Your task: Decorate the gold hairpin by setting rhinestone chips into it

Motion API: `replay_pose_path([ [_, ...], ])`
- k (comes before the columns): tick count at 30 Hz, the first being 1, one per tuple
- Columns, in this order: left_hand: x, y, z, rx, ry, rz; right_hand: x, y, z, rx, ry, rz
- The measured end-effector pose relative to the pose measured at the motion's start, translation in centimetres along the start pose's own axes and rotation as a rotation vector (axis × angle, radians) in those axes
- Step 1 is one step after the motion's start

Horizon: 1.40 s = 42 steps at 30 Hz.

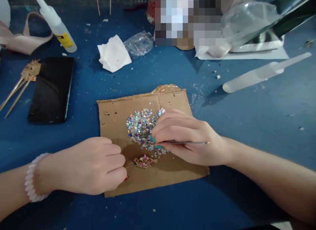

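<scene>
My left hand (89, 167), with a beaded bracelet at the wrist, is closed around the thin stem of a gold flower ornament (144, 161). The ornament's head carries small pink stones and sits just over the cardboard (177, 172). In my right hand (184, 136) a thin metal tool (187, 142) is pinched between the fingers, its shaft pointing right. Whether it is tweezers or a pick, I cannot tell; its tip is hidden by the fingers. Those fingertips are at the right side of a pile of small shiny gems (140, 126) spread on the cardboard.
To the left lie a black phone (51, 90) and gold hairpins (31, 71). A glue bottle (59, 29) stands behind them. Crumpled white paper (115, 53) and clear plastic (140, 43) are at the back. Another white bottle (261, 75) lies at right, near plastic bags (249, 20).
</scene>
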State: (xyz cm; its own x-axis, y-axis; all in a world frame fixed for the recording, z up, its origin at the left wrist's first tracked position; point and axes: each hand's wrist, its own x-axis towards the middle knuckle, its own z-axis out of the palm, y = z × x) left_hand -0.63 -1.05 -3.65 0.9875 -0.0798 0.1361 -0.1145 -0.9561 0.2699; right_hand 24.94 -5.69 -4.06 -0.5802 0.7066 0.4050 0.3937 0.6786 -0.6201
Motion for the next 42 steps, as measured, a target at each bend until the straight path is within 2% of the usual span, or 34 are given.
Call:
replay_pose_path([
  [15,0.01,0.01,-0.01,0.0,0.007,-0.001,-0.04,0.03,-0.07,0.004,-0.012,-0.007],
  [26,0.05,-0.08,0.0,-0.005,0.002,0.006,0.21,-0.3,-0.53,0.06,-0.163,-0.063],
  [36,-0.07,-0.02,0.05,-0.001,0.002,0.007,0.01,0.01,-0.52,-0.06,-0.118,-0.092],
  [42,-0.07,-0.07,0.11,-0.001,0.006,0.009,0.14,0.01,-0.52,-0.05,-0.094,-0.066],
])
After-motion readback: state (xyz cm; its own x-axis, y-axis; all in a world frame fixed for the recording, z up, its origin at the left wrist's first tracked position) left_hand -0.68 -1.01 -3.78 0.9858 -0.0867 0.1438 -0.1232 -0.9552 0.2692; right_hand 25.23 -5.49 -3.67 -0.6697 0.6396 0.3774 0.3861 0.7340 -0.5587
